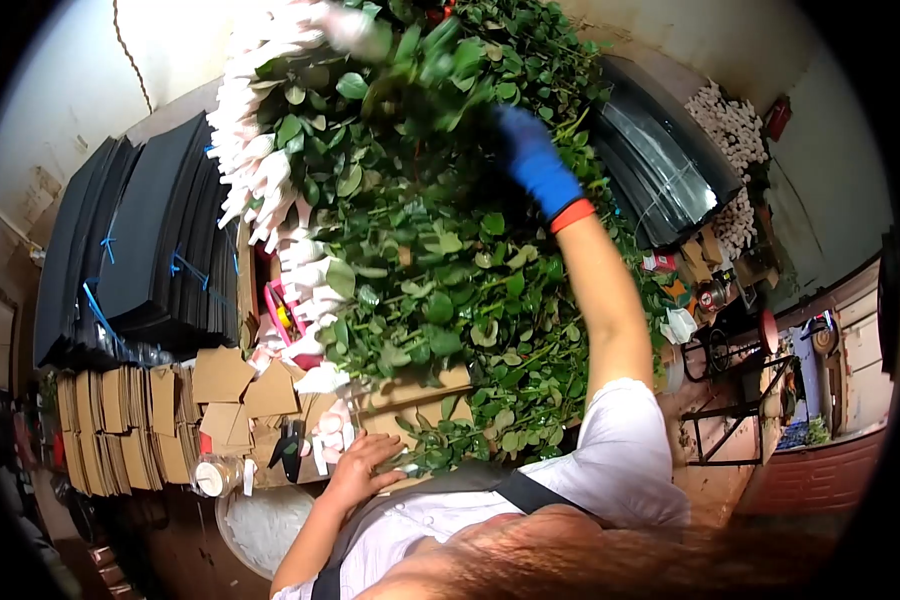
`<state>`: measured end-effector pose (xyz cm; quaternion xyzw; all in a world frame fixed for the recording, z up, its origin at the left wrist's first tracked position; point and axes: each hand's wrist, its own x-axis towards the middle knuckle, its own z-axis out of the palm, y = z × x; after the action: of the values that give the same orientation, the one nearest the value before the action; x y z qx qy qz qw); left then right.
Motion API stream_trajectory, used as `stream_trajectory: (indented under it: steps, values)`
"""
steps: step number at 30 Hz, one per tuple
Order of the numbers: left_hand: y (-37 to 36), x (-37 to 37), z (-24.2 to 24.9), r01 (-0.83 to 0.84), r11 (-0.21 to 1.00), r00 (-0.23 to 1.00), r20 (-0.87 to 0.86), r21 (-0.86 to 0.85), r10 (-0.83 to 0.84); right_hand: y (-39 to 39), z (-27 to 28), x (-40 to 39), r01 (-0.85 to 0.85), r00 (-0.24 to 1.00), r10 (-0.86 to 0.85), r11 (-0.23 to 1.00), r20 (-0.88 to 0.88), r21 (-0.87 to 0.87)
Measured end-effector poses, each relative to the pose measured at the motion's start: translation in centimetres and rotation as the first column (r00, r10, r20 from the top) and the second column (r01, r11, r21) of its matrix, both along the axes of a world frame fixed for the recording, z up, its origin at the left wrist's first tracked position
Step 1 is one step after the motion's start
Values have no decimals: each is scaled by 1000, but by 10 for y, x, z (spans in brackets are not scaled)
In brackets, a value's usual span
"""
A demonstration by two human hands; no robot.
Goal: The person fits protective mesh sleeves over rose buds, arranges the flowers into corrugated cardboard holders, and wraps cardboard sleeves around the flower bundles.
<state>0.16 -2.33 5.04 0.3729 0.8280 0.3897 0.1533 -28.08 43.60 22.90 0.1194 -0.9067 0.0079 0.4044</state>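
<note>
My right hand (pixel 530 150), in a blue glove with an orange cuff, is blurred over the upper part of a big pile of leafy stems (pixel 440 300). Its fingers are smeared, but a leafy stem (pixel 425 75) with a pale wrapped head runs from it toward the upper left, blurred along with it. My left hand (pixel 365 470) is bare and rests at the near edge beside the cardboard (pixel 415 400), fingers apart and holding nothing. White-wrapped flower heads (pixel 255 165) line the left side of the pile.
Black sheets (pixel 160 230) tied with blue string stand at the left, above stacked cardboard pieces (pixel 125 420). Black scissors (pixel 288 448) and a clear jar (pixel 213 475) lie near my left hand. A dark plastic-wrapped bundle (pixel 660 150) and more white-wrapped heads (pixel 725 130) are at the right.
</note>
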Motion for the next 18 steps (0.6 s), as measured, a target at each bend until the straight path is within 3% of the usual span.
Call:
stream_trajectory:
  steps: [2,4,6,7,8,9,10,11,12,13,16,18]
  values:
    - [0,-1,1,0,1000,1000,14,0,0,10,45,-6,128,963,-101,987,251,-96]
    - [0,0,-1,-11,1000,1000,7,-8,11,-20,70,30,-118,993,121,983,13,-138]
    - [1,-1,0,-12,1000,1000,8,-10,12,-69,81,83,-401,914,398,863,-76,-308]
    - [2,-1,2,-11,1000,1000,5,-11,11,-82,65,96,-236,972,229,959,-60,-156]
    - [3,-2,4,-12,1000,1000,6,-10,12,-89,48,97,-209,975,210,978,-71,28]
    - [3,-1,6,-13,1000,1000,12,-11,13,-93,19,101,-67,997,73,977,-22,205]
    - [3,-1,7,-14,1000,1000,16,-11,14,-100,-6,103,26,972,-92,956,216,291]
    - [3,0,6,-15,1000,999,29,-4,15,-101,-43,104,108,915,-240,920,324,377]
    - [2,1,5,-13,1000,1000,21,-8,13,-94,-79,110,103,896,-261,909,359,405]
    - [2,2,5,-12,1000,1000,12,-11,12,-83,-117,104,38,775,-256,932,578,361]
    - [4,1,5,-17,1000,1000,-9,-3,17,-59,-144,113,-102,927,22,975,375,197]
    - [4,2,7,-18,1000,1000,11,1,18,-58,-132,113,-114,849,-16,971,528,212]
